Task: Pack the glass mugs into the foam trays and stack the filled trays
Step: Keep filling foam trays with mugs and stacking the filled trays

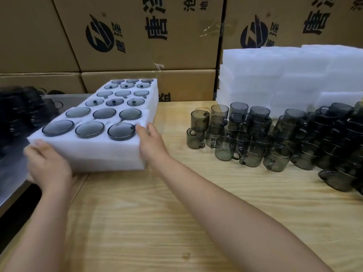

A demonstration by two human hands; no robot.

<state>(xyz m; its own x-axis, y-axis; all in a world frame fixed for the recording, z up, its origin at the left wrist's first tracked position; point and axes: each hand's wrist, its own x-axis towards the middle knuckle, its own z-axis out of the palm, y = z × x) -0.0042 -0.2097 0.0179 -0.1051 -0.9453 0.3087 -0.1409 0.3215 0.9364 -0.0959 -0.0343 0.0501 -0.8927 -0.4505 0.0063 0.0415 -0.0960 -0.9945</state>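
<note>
Stacking step: left hand [47, 163] and right hand [151, 142] grip the filled foam tray [102, 152] by its near corners.
It tilts over the table [157, 213] at its left edge; setting it down likely calls for levelling, lest glass mugs [89, 129] slip.

One head-worn wide-angle camera looked forward and down across the wooden table [176, 222] from its near edge. It sat close, at arm's length from the work. The left hand [47, 165] and right hand [152, 142] reached in from 6 to 7 o'clock and held the foam tray [102, 152] at 10 o'clock. Loose glass mugs [253, 134] lay at 3 o'clock and cardboard boxes [137, 36] closed the view at 12 o'clock.
</note>
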